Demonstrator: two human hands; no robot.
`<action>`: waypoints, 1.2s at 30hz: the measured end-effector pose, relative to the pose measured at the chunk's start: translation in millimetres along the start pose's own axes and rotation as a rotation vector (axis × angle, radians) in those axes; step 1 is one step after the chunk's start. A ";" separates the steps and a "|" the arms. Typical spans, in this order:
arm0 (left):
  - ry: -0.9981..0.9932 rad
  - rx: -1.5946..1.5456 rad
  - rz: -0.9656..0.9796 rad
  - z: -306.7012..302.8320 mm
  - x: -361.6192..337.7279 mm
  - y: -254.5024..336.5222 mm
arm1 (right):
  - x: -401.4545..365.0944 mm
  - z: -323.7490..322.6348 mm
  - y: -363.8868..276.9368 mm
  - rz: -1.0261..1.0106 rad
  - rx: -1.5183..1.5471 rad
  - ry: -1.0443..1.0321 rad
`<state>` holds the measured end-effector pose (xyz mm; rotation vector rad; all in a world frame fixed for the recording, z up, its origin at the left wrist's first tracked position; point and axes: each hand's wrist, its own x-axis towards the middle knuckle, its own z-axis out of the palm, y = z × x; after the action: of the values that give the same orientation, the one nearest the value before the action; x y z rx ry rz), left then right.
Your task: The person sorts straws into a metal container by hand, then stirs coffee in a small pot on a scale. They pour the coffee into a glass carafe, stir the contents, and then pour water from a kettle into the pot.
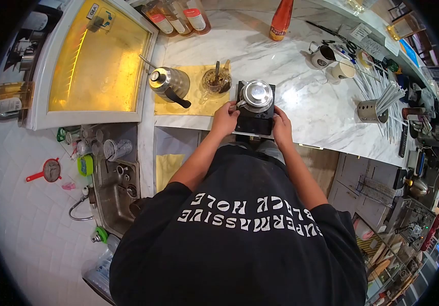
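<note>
Close to the counter's front edge is a flat black scale (pixel 253 125), with a shiny round metal-lidded pot (pixel 257 95) on top of it. My left hand (pixel 224 120) grips the left side of the scale, near the pot's handle. On the opposite side, my right hand (pixel 282 126) has its fingers curled around the scale's right edge. Left of my left hand, a glass vessel with dark contents (pixel 216 81) stands on a yellow cloth (pixel 199 109). A steel gooseneck kettle (pixel 171 84) with a black handle shares that cloth.
A red bottle (pixel 281 20) and several labelled bottles (pixel 178 18) stand along the back. At right are two mugs (pixel 332 61) and a metal holder of straws (pixel 372 111). A glass-fronted cabinet (pixel 97 61) and a sink (pixel 112 199) lie left.
</note>
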<state>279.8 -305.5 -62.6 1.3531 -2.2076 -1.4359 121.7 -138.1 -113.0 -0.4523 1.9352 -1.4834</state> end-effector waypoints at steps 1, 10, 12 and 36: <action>-0.001 -0.005 0.000 0.2 -0.4 -0.5 | 0.0 -0.3 0.8 -0.003 -0.002 0.001; -0.054 -0.048 -0.027 -5.8 -8.5 5.4 | -5.1 -9.7 -9.8 0.050 0.042 -0.031; -0.025 -0.067 -0.003 -3.0 -12.8 -0.6 | -7.4 -12.0 -14.3 0.078 0.073 -0.055; 0.187 -0.248 0.008 -12.5 -90.9 12.9 | -42.5 -17.4 -184.1 -0.714 -0.541 0.010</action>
<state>331.2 -242.5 -18.0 1.3319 -1.8489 -1.4579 120.1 -154.4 76.1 -1.5008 2.3014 -1.3096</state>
